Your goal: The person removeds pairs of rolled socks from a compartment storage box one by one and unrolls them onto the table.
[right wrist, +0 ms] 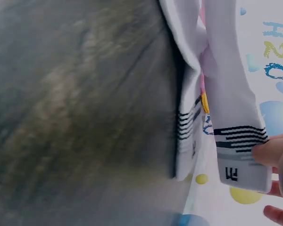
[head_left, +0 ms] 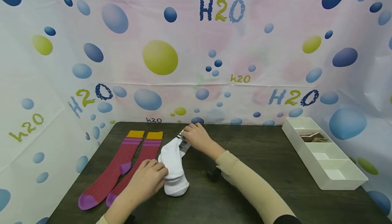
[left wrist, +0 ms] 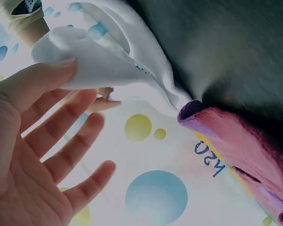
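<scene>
Two white socks (head_left: 174, 162) with black-striped cuffs are in the middle of the dark table. One lies on the tabletop; the other is raised above it, partly overlapping it. My right hand (head_left: 197, 136) pinches the raised sock by its cuff (right wrist: 240, 160), while the lower sock's cuff (right wrist: 186, 141) hangs free of the fingers in the right wrist view. At the raised sock's toe end (left wrist: 61, 44), my left hand (head_left: 150, 176) pinches the fabric between thumb and forefinger, the other fingers spread. Left of these lie two dark red socks (head_left: 130, 156) with yellow cuffs and purple toes.
A white divided box (head_left: 326, 156) stands at the table's right edge, with a folded brown striped item (head_left: 313, 137) in one compartment. Behind the table (head_left: 245, 145) hangs a dotted backdrop (head_left: 196, 64).
</scene>
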`<state>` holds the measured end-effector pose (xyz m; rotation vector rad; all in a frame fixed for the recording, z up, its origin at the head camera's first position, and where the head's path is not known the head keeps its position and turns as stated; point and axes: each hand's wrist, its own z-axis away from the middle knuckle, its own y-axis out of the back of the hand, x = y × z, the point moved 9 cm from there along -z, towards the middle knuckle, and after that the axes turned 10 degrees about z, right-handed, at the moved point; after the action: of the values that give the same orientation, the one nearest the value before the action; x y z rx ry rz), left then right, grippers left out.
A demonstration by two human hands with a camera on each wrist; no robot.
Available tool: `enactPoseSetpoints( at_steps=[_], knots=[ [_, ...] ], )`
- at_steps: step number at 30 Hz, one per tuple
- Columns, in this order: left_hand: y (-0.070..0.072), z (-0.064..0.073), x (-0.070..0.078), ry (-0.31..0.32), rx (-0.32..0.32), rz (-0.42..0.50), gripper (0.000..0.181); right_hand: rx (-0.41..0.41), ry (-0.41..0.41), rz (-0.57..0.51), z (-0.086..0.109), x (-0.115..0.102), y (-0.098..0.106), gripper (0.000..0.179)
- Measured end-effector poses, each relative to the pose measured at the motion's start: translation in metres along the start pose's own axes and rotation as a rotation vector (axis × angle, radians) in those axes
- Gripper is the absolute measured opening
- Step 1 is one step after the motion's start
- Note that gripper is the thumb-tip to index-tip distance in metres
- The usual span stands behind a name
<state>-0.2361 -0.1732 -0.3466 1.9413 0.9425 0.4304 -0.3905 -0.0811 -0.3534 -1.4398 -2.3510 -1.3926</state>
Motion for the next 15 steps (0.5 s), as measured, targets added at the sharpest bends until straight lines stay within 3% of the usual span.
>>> enactPoseSetpoints(
  at_steps=[8,15],
  knots=[
    [0.011,-0.004,0.002,-0.040,0.108,0.019,0.020,0.087,-0.013,-0.014,-0.006,0.010,0.016,0.013],
    [0.020,-0.005,0.014,-0.095,0.176,0.026,0.008,0.114,-0.003,-0.038,0.001,0.019,0.025,0.011]
  ],
)
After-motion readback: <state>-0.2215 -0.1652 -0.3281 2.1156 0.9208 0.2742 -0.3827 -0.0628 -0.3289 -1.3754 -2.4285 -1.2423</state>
